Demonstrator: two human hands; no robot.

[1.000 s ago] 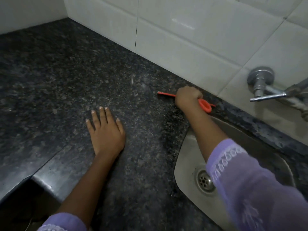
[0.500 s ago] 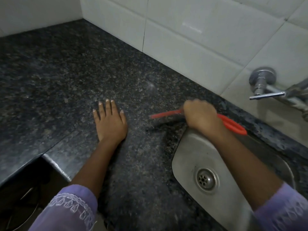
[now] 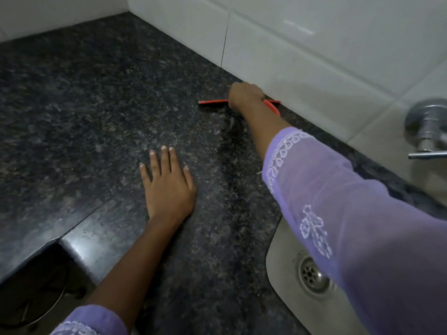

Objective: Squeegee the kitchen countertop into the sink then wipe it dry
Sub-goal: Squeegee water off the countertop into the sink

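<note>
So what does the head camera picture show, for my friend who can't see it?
A person's right hand holds a red squeegee on a dark speckled countertop, close to the white tiled wall. The left hand rests flat on the counter, beside a steel sink.

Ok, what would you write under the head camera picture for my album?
Right hand holds a red squeegee by the wall tiles; left hand lies flat on the countertop.
</note>
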